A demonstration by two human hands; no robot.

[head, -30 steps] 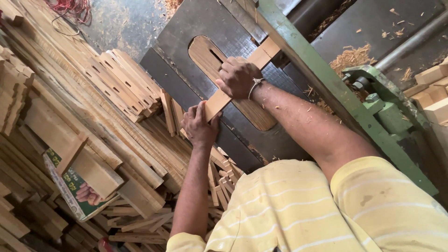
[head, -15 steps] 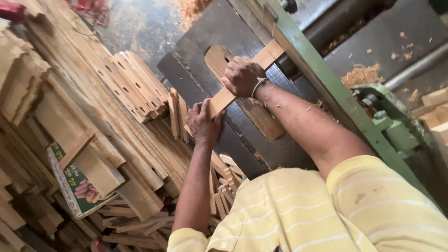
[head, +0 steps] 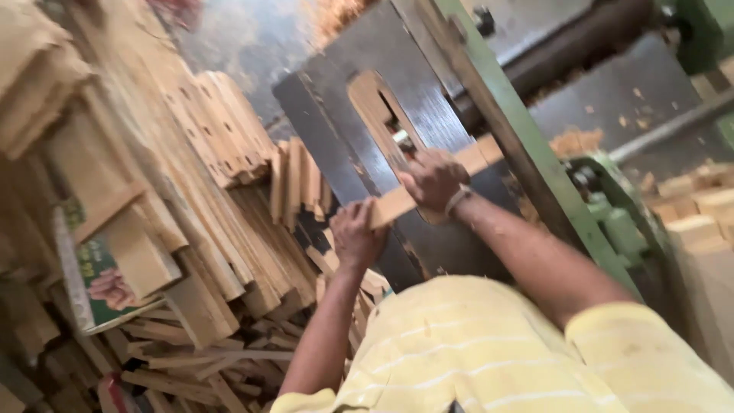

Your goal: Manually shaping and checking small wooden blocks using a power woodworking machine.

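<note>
Sawdust and offcuts litter the workshop; a dark steel machine table [head: 336, 145] fills the centre, with a green fence [head: 520, 145] slanting from twelve toward four o'clock. Stacked wooden slats [head: 222, 130] lie at ten o'clock and loose sticks [head: 191, 359] at seven. At eight o'clock a flat rectangular package [head: 95, 283], green with a pinkish picture, leans among the wood. On the table lies a wooden strip [head: 394, 205], running from the fence toward the person. The right hand [head: 433, 181] presses down on its middle, fingers curled over it. The left hand [head: 355, 235] grips its near end, closed around it. Pale blocks [head: 699, 218] sit at three o'clock.
</note>
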